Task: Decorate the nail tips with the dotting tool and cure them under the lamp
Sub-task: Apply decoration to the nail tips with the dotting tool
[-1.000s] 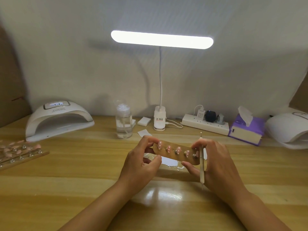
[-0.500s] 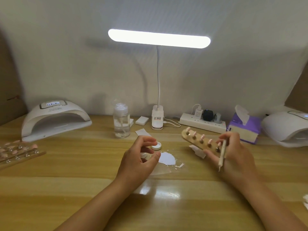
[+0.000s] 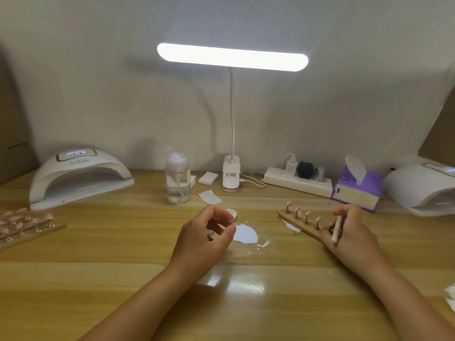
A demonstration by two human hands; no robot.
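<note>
Head view: right hand grips the near end of a narrow light-wood holder strip, which angles away toward the wall and looks lifted off the table. Pink nail tips stand in a row on small metal pegs along it. Four show, and any closer to the fingers are hidden. The same hand also pins a slim cream dotting tool between its fingers, pointing down. Left hand hovers with fingers loosely curled, holding nothing, over a white gel puddle on the pale wooden table, near a small round white jar. White dome right curing lamp sits near the strip. White dome left curing lamp is well apart, display lit.

Step, judged: dotting paused, strip on its way to cure. Next move calls for keeping the strip level so wet dots don't run, then sliding it into a lamp mouth without the tips brushing the roof. The tool crowds that grip, so it's probably best to park it first.
</note>
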